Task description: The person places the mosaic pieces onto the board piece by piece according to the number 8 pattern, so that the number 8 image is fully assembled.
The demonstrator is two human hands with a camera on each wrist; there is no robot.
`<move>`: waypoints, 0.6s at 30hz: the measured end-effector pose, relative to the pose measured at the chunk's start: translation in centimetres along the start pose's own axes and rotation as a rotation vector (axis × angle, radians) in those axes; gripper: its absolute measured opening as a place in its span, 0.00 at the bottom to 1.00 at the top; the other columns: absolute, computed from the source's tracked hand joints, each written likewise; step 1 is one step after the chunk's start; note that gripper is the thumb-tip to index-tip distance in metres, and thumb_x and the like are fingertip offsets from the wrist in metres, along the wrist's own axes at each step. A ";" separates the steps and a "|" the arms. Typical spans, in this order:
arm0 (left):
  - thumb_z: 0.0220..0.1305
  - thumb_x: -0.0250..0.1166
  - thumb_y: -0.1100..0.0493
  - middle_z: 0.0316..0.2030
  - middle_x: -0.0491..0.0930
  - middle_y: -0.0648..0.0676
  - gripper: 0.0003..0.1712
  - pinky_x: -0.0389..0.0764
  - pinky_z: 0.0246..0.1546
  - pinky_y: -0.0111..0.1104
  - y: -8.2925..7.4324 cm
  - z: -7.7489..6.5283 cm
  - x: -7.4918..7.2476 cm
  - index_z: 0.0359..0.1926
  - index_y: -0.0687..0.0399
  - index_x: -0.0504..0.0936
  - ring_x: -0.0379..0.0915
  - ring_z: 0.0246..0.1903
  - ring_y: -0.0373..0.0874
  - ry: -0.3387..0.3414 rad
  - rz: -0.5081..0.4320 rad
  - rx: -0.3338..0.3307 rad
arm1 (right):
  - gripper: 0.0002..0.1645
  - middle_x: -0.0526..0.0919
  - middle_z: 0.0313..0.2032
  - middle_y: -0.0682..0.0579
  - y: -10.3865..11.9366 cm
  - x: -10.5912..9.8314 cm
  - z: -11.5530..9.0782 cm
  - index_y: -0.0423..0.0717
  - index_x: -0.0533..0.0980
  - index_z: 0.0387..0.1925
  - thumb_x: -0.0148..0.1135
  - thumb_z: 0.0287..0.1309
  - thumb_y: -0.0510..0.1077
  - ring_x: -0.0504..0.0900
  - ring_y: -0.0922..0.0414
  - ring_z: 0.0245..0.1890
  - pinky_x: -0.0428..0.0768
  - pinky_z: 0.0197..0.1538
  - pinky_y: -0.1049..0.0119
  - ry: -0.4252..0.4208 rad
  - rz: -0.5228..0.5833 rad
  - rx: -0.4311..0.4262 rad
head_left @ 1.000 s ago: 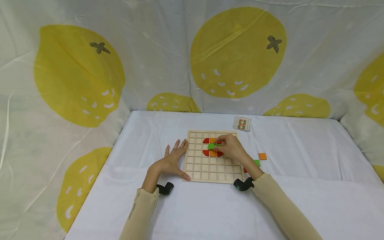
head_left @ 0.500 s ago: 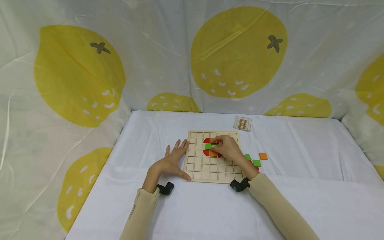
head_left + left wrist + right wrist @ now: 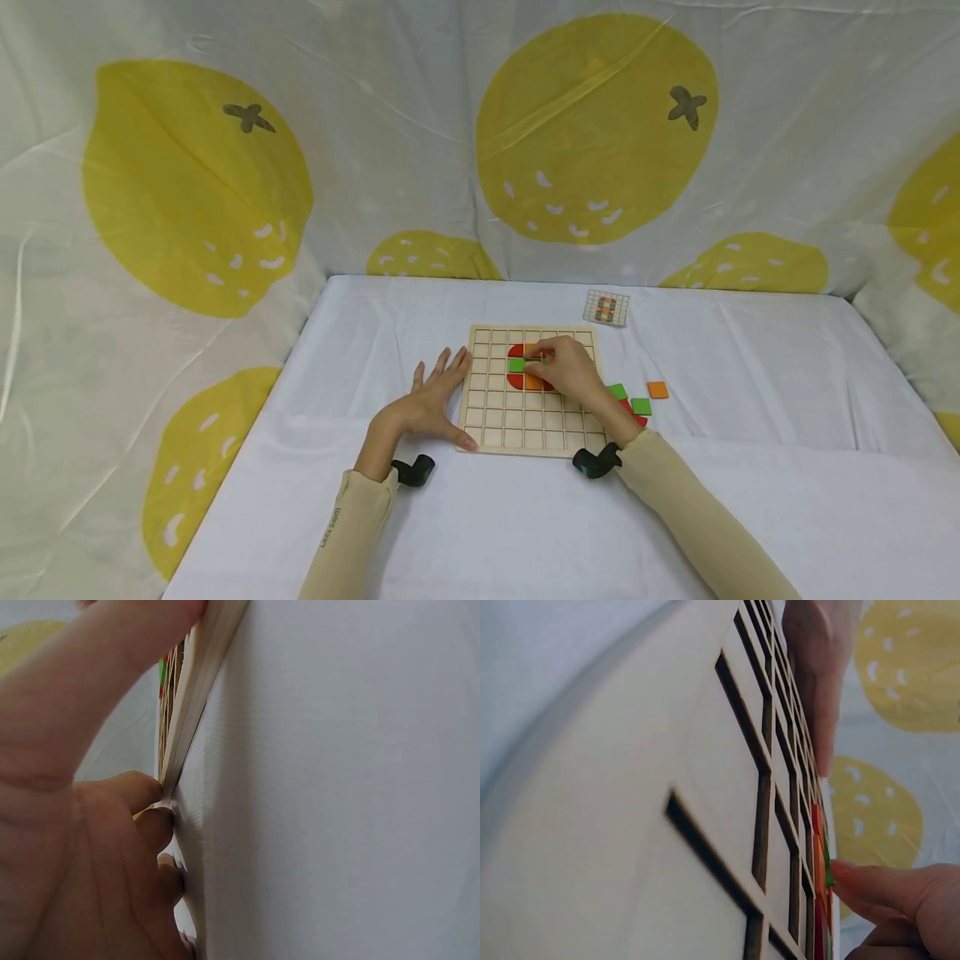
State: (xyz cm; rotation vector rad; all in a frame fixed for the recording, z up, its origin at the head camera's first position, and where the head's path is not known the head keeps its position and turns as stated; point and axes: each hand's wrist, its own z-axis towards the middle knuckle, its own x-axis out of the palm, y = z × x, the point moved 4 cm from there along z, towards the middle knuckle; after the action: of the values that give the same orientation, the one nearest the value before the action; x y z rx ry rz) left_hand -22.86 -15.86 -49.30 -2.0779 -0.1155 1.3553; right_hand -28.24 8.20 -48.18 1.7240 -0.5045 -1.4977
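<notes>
A wooden grid board (image 3: 525, 423) lies on the white-covered table. My left hand (image 3: 429, 407) steadies its left edge, fingers spread toward the far side and thumb at the near left corner. Over the board's upper middle, my right hand (image 3: 573, 370) pinches the right edge of a green square tile (image 3: 515, 365) with thumb and fingertips. That tile lies at a cell between rounded red tiles (image 3: 514, 382) above and below it. An orange tile (image 3: 533, 383) sits beside the lower red one. In the right wrist view, the thumb tip touches the green tile (image 3: 830, 879). The right hand partly hides the pattern.
Right of the board lie loose green tiles (image 3: 641, 407), red tiles (image 3: 640, 421) partly behind the right wrist, and an orange tile (image 3: 657, 390). A small pattern card (image 3: 606, 308) rests beyond the board's far right corner. A lemon-print cloth (image 3: 420, 125) hangs behind the table.
My right hand has moved slightly left and lowered the green tile from above the board into line with a cell. The left hand has stayed in place.
</notes>
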 end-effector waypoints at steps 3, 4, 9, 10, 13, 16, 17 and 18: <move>0.38 0.86 0.36 0.84 0.31 0.53 0.86 0.21 0.77 0.64 0.0 0.0 0.0 0.84 0.55 0.36 0.17 0.83 0.56 0.008 0.002 -0.006 | 0.12 0.64 0.13 0.58 0.0 0.1 0.1 0.45 0.89 0.44 0.74 0.60 0.44 0.59 0.60 0.17 0.56 0.24 0.69 0.003 0.000 -0.001; 0.38 0.86 0.36 0.84 0.31 0.53 0.87 0.21 0.77 0.64 0.0 0.0 -0.1 0.84 0.55 0.36 0.16 0.83 0.56 0.009 0.003 -0.007 | 0.11 0.64 0.13 0.58 0.1 0.2 0.1 0.45 0.89 0.44 0.74 0.60 0.44 0.59 0.61 0.16 0.56 0.24 0.69 0.003 -0.003 -0.005; 0.38 0.86 0.37 0.84 0.32 0.55 0.86 0.22 0.77 0.65 -0.2 -0.1 -0.2 0.84 0.56 0.37 0.17 0.83 0.57 0.007 -0.001 0.001 | 0.11 0.64 0.12 0.58 0.1 0.4 0.1 0.44 0.89 0.43 0.74 0.60 0.43 0.59 0.61 0.15 0.57 0.24 0.69 0.001 -0.007 -0.016; 0.38 0.86 0.38 0.84 0.32 0.55 0.86 0.22 0.77 0.64 -0.2 -0.1 -0.2 0.84 0.56 0.36 0.17 0.83 0.57 0.008 -0.001 0.001 | 0.11 0.64 0.12 0.58 0.1 0.3 0.0 0.44 0.89 0.43 0.74 0.60 0.44 0.59 0.61 0.15 0.57 0.24 0.69 -0.001 -0.008 -0.014; 0.38 0.87 0.38 0.84 0.32 0.56 0.86 0.22 0.77 0.65 -0.3 -0.1 -0.2 0.84 0.57 0.37 0.17 0.83 0.57 0.004 -0.007 0.003 | 0.12 0.63 0.13 0.58 0.2 0.2 -0.2 0.45 0.89 0.44 0.74 0.61 0.45 0.59 0.60 0.17 0.57 0.25 0.68 -0.005 -0.005 -0.004; 0.37 0.87 0.38 0.84 0.32 0.56 0.86 0.22 0.77 0.65 -0.3 -0.1 -0.1 0.84 0.57 0.37 0.18 0.83 0.58 0.001 -0.006 0.002 | 0.12 0.63 0.15 0.58 0.1 -0.3 -0.6 0.46 0.89 0.45 0.73 0.62 0.46 0.60 0.60 0.18 0.59 0.26 0.68 -0.007 0.004 0.018; 0.37 0.87 0.38 0.84 0.32 0.56 0.86 0.22 0.77 0.65 -0.3 -0.1 -0.1 0.84 0.57 0.37 0.18 0.83 0.58 0.000 -0.005 0.002 | 0.12 0.63 0.16 0.57 0.0 -0.5 -0.8 0.47 0.89 0.46 0.73 0.62 0.47 0.60 0.60 0.19 0.59 0.27 0.68 -0.007 0.010 0.026; 0.37 0.87 0.38 0.84 0.32 0.56 0.86 0.22 0.77 0.65 -0.3 -0.1 -0.1 0.84 0.56 0.37 0.18 0.83 0.57 0.000 -0.004 0.000 | 0.13 0.63 0.16 0.57 0.0 -0.8 -1.0 0.47 0.89 0.46 0.73 0.63 0.47 0.60 0.59 0.19 0.59 0.27 0.68 -0.007 0.016 0.031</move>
State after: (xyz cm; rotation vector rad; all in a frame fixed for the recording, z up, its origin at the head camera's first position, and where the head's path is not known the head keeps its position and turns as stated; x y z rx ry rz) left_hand -22.73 -15.77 -49.03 -2.0765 -0.1196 1.3530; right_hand -27.45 9.05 -47.69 1.7349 -0.5471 -1.4920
